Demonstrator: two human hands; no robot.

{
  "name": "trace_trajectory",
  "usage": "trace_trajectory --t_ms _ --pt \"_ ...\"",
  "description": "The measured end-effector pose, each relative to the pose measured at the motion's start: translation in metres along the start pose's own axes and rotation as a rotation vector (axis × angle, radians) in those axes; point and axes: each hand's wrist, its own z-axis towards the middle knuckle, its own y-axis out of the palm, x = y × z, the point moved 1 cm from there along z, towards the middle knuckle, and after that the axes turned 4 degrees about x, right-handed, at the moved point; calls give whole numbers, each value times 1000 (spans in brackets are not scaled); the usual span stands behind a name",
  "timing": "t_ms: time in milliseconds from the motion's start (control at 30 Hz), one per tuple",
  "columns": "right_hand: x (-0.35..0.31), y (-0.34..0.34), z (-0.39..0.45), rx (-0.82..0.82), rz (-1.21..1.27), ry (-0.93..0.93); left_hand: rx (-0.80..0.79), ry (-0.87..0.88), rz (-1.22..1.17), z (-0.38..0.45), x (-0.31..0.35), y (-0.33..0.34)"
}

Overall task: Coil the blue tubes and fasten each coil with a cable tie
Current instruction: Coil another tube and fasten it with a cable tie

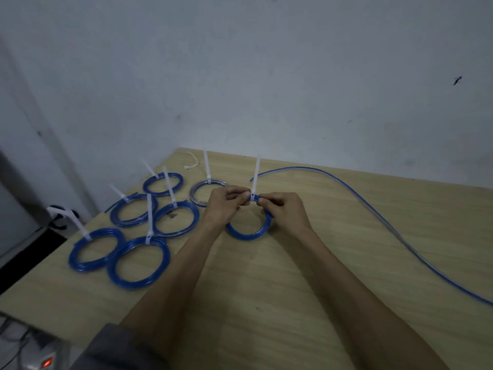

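Note:
A small blue tube coil [246,233] is held up on edge at the middle of the wooden table [293,263]. A white cable tie [255,177] wraps its top, the tail pointing straight up. My left hand [222,206] pinches the coil's top just left of the tie. My right hand [284,209] grips the coil just right of the tie, fingers curled over the tube. An uncoiled blue tube [373,209] runs from behind the hands across the table to the right edge.
Several tied blue coils [138,263] lie at the left, each with a white tie tail sticking up, and one greyish coil [202,193] behind my left hand. A loose white tie [192,162] lies at the table's far corner. The wall stands close behind.

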Motion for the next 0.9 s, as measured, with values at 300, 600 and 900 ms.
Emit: trace_trajectory --t_ms 300,600,900 --pt "-13 59 -2 1 -220 -90 143 89 426 6 -20 -34" --pt "-10 64 -3 -61 -432 -141 214 155 635 0 -25 -27" --pt "-11 2 -4 12 -455 -130 330 284 573 -5 -3 -2"
